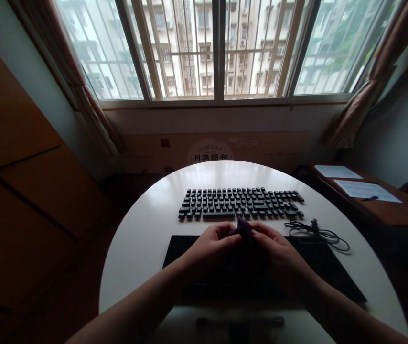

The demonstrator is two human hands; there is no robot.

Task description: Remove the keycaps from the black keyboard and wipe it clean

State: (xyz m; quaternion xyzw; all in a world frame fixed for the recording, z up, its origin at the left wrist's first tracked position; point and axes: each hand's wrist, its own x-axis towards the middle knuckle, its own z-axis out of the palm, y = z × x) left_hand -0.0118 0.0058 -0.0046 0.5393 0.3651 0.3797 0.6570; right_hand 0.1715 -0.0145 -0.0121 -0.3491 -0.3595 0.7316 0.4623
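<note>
Cloth (245, 230), dark purple, is bunching up between the two hands; left hand (216, 241) and right hand (273, 244) are pinching it from either side, neither standing nearer, its peak pointing forward. Black keyboard base (232, 282) is lying beneath the hands, long axis running crosswise, left to right; contact, cannot tell. Keycaps (260, 208) are sitting in rows just beyond the hands. Cable (314, 229) is resting right of them, coiled, on white counter (135, 248).

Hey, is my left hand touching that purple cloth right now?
Touching. The head view shows it: your left hand grips the edge of the purple cloth, with no gap between them.
</note>
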